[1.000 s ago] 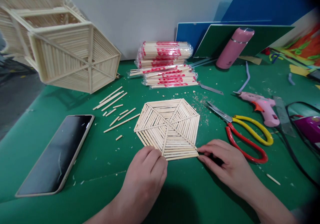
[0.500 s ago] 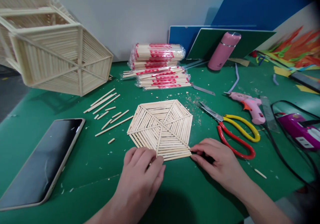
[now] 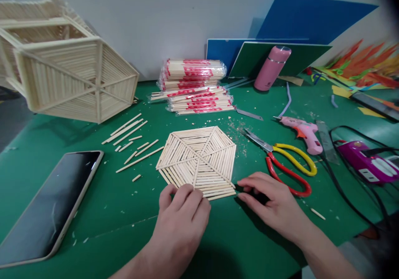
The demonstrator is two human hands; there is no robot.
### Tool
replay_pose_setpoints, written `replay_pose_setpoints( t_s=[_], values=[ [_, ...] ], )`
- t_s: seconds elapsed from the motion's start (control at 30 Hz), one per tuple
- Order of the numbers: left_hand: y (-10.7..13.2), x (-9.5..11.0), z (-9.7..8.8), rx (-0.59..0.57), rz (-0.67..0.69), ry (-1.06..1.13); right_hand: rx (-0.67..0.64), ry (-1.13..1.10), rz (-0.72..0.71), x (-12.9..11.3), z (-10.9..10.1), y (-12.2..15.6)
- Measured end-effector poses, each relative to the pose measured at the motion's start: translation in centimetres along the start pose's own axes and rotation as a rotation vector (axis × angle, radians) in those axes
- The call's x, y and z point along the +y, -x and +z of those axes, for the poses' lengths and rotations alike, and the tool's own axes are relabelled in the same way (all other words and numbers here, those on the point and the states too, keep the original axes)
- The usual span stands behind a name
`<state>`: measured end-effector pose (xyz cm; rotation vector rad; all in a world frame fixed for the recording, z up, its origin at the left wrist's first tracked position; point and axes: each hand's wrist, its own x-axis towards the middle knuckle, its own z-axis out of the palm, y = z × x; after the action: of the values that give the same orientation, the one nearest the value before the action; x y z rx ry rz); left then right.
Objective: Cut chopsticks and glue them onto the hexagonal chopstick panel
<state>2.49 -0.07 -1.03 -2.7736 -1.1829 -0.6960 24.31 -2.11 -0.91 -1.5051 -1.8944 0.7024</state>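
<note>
A flat hexagonal panel of wooden sticks (image 3: 199,156) lies on the green table, with stick spokes crossing at its middle. My left hand (image 3: 183,220) is at its near edge, fingers curled down over the sticks; the thumb and fingertips are mostly hidden. Just off the panel's near right corner is my right hand (image 3: 271,204), thumb and forefinger slightly apart with nothing visible between them. Several loose cut sticks (image 3: 129,131) lie to the panel's left. Scissors (image 3: 272,149) with red and yellow handles lie to its right, blades parted.
A hexagonal stick box (image 3: 93,83) stands back left, above a phone (image 3: 52,204). Wrapped stick bundles (image 3: 196,87) lie at the back, near a pink flask (image 3: 272,69). On the right are a pink glue gun (image 3: 307,135), its cable and a purple power block (image 3: 364,162).
My left hand has shifted slightly right along the near edge, and its fingers have turned further down. A small gap now shows between my right fingertips and the panel's corner. The view has tilted slightly.
</note>
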Motion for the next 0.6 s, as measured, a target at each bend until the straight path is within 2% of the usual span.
replay_pose_setpoints(
  t_s=[0.1, 0.2, 0.23, 0.37, 0.5, 0.6],
  values=[
    [0.1, -0.1, -0.4, 0.017, -0.019, -0.046, 0.15, 0.05, 0.058, 0.7, -1.4, 0.5],
    [0.3, -0.4, -0.7, -0.028, -0.027, -0.078, 0.354, 0.268, 0.163, 2.3, -3.6, 0.7],
    [0.5, -0.4, -0.8, -0.051, -0.024, -0.078, 0.381, 0.363, 0.189, 3.1, -4.4, 0.8],
    [1.0, -0.5, -0.6, -0.097, -0.034, -0.091, 0.351, 0.613, 0.263, 5.5, -6.7, 0.8],
    [1.0, -0.5, -0.4, -0.098, -0.039, -0.087, 0.313, 0.667, 0.342, 6.5, -7.6, 0.9],
    [0.9, -0.5, -0.3, -0.116, -0.051, -0.049, 0.35, 0.697, 0.432, 7.0, -8.6, 0.4]
  ],
)
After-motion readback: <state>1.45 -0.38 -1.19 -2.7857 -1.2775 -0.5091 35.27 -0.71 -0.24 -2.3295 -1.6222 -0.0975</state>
